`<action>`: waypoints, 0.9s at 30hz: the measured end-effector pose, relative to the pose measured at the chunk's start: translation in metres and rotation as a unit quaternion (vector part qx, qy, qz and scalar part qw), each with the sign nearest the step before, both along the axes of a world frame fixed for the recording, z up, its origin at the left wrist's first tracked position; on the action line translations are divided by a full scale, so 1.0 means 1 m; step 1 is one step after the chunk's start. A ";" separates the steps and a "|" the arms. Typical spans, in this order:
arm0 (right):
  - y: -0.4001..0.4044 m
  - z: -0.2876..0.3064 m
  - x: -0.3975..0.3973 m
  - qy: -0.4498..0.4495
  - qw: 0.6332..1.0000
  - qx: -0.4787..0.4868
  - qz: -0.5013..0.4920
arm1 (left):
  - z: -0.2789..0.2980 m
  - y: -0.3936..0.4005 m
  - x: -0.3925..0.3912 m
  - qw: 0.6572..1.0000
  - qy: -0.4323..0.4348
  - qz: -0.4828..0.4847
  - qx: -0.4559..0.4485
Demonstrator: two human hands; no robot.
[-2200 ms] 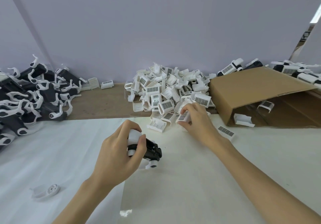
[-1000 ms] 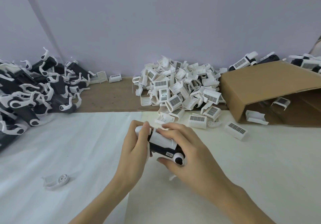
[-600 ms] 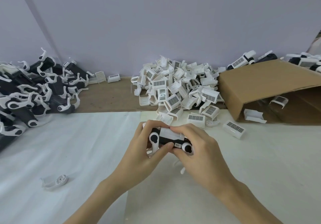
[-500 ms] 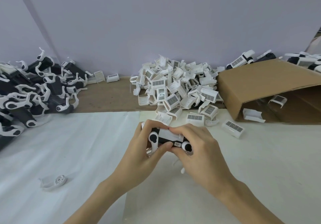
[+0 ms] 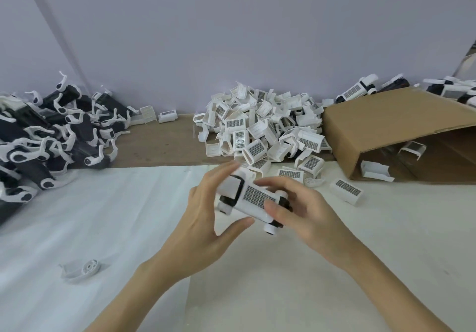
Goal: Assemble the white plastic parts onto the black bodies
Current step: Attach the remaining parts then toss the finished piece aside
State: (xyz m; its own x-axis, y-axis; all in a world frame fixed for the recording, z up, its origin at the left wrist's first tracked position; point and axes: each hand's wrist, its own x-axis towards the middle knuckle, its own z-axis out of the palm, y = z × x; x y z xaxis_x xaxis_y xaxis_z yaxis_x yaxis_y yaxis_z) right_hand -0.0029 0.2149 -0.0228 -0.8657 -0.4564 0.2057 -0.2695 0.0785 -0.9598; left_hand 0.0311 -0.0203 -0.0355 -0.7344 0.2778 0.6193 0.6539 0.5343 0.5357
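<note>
I hold one black body point(image 5: 235, 187) above the white sheet at the middle of the view, with a white grille part point(image 5: 253, 197) seated on top of it. My right hand point(image 5: 306, 213) grips its right end, thumb on the white part and fingers curled behind. My left hand point(image 5: 203, 215) cradles the left end with straight fingers behind it and the thumb stretched out below. A heap of loose white parts point(image 5: 262, 130) lies just beyond my hands. Black bodies with white clips point(image 5: 51, 136) are piled at the far left.
A cardboard box point(image 5: 386, 125) lies on its side at the right with a few white parts inside. Finished units point(image 5: 358, 90) lie behind it. A lone white part point(image 5: 346, 192) sits right of my hands and a small white clip point(image 5: 82, 270) lies at the lower left.
My right hand took a white part from the heap and brought it to the body. Both hands then pressed it on, and the piece is now turned grille side up as my left fingers straighten.
</note>
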 end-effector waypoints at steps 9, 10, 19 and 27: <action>-0.011 -0.009 0.009 0.259 0.940 0.193 -0.108 | -0.002 0.002 0.001 0.977 -0.138 0.079 0.139; -0.011 -0.007 0.009 0.252 0.941 0.199 -0.106 | -0.001 0.002 0.001 0.978 -0.142 0.077 0.136; -0.009 0.004 0.010 0.115 0.981 0.147 -0.056 | 0.000 0.000 0.001 0.988 -0.129 0.085 0.016; -0.007 0.007 0.010 -0.028 0.999 0.013 -0.013 | 0.000 0.007 0.005 0.991 -0.115 0.011 0.071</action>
State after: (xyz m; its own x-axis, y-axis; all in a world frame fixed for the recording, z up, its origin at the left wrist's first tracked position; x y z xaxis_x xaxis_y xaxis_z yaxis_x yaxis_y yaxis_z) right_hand 0.0072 0.2082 -0.0155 -0.8870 -0.4384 0.1449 -0.2132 0.1105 -0.9707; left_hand 0.0361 -0.0132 -0.0356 -0.8655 0.1813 0.4669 0.4947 0.4558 0.7400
